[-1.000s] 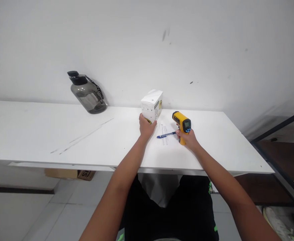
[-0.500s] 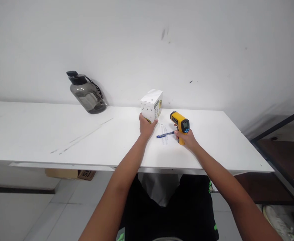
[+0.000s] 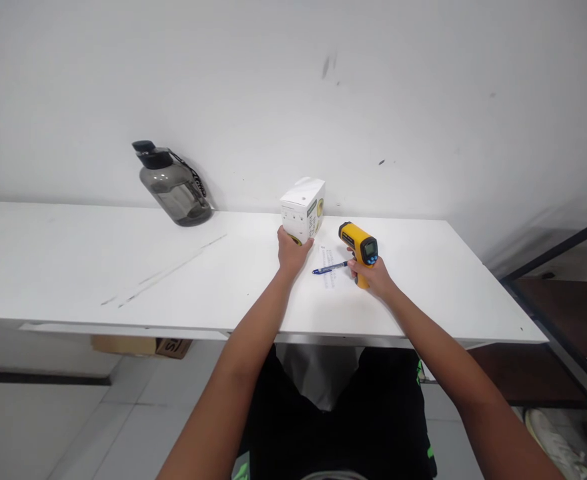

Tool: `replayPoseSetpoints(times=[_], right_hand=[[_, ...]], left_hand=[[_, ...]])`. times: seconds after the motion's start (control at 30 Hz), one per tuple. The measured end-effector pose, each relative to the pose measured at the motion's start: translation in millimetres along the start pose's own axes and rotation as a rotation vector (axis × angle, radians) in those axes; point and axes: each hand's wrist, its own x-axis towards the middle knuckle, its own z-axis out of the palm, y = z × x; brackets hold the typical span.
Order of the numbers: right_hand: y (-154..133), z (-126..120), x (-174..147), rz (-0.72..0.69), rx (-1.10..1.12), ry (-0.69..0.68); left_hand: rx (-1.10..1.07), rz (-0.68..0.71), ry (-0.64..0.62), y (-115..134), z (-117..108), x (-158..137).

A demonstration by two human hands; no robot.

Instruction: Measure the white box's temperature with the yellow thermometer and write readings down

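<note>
Both my forearms reach in over the near edge of the table, slanting toward each other. My left hand is curled partway closed around the lower near end of a white box, thumb on its right side; the box rises just beyond that hand, close to the back edge. My right hand is closed around the handle of a yellow pistol-shaped device, its screen end toward me and its body above my fist, pointing to the back edge, left of the far right corner. A blue pen crosses a printed paper between my hands, one end at my right fingertips; I cannot tell whether I grip it.
</note>
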Motion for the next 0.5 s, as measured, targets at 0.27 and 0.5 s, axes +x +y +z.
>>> replayPoseSetpoints(times=[0.27,0.5], right_hand=[[0,0,1,0.008,0.002,0.003],[-5,2,0,0.015,-0.011,0.013]], left_hand=[[-0.097,0.017,0.015,3,-3,-2],[-0.151,0.034,-0.025,10,-3,-8]])
